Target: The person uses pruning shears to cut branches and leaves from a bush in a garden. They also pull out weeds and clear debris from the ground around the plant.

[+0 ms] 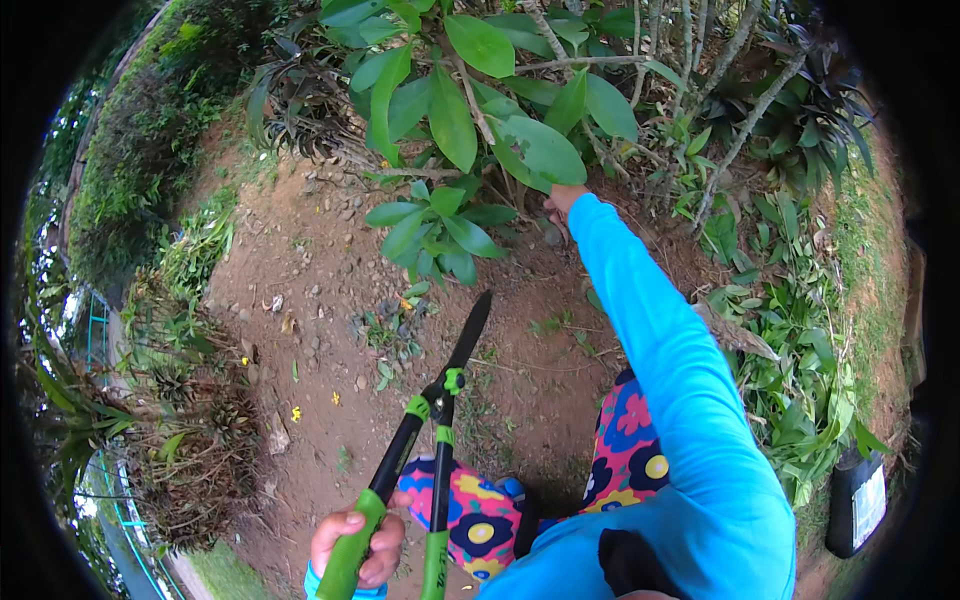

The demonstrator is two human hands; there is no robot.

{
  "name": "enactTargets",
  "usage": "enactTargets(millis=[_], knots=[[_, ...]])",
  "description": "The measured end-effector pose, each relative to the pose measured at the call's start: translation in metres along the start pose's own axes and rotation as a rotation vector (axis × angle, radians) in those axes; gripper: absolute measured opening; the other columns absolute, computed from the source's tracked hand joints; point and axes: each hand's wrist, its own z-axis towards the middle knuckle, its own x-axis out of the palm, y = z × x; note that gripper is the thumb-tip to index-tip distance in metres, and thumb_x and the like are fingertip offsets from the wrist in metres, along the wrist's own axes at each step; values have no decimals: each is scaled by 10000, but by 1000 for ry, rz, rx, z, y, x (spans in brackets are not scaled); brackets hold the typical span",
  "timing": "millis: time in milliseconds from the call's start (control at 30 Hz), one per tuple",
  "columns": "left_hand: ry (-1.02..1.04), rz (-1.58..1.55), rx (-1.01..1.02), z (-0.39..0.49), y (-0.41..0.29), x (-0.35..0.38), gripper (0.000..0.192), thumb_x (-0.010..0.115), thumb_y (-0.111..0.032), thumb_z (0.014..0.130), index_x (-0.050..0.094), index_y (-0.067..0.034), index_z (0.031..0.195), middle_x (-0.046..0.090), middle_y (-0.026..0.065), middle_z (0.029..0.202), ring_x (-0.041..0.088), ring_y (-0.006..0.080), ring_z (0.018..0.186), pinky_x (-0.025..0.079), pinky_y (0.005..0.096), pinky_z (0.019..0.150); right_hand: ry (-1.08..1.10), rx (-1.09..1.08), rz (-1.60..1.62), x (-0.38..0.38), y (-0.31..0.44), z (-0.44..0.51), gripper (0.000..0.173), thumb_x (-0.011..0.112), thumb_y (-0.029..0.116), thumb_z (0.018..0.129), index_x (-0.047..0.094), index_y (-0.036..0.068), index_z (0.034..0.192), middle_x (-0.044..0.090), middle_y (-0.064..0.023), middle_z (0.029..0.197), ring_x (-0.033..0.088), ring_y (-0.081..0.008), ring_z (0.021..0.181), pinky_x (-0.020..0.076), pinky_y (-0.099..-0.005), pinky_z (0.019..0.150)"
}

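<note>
My left hand [384, 546] is wrapped around one green grip of a pair of hedge shears [393, 459]. The second handle runs alongside it with no hand on it. Dark blades, seemingly closed together, point up and away over the bare soil. My right arm, in a blue sleeve, stretches forward to a broad-leaved shrub [453, 120]. At its end my right hand [564, 199] is low among the stems, partly covered by a large leaf [546, 150] with a damaged patch. Whether its fingers grip a stem is hidden. Below hangs a smaller leaf cluster [442, 229].
Cut leafy branches [814, 375] are heaped at the right, near a black container [855, 502] with a pale label. Bare woody stems [750, 139] slant at upper right. A clump of plants [187, 420] borders the left. Stones [319, 187] dot the soil.
</note>
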Motion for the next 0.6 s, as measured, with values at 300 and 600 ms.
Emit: enactTargets(millis=[300,600], knots=[[-49,-71,260,10,-6,-8,676,415,-357,830,310,109,1308,464,99,708,466,190,426,357,329,378,-91,-65,356,13,-43,18,257,518,203,897,631,85,1095,668,-77,972,616,-274,873,483,-353,721],[-93,-214,212,105,-34,-48,625,482,-374,825,410,100,1226,482,63,683,455,151,426,364,295,362,749,413,-1496,-216,-191,-393,244,508,187,812,670,87,965,636,-133,986,629,-310,847,495,-422,726]])
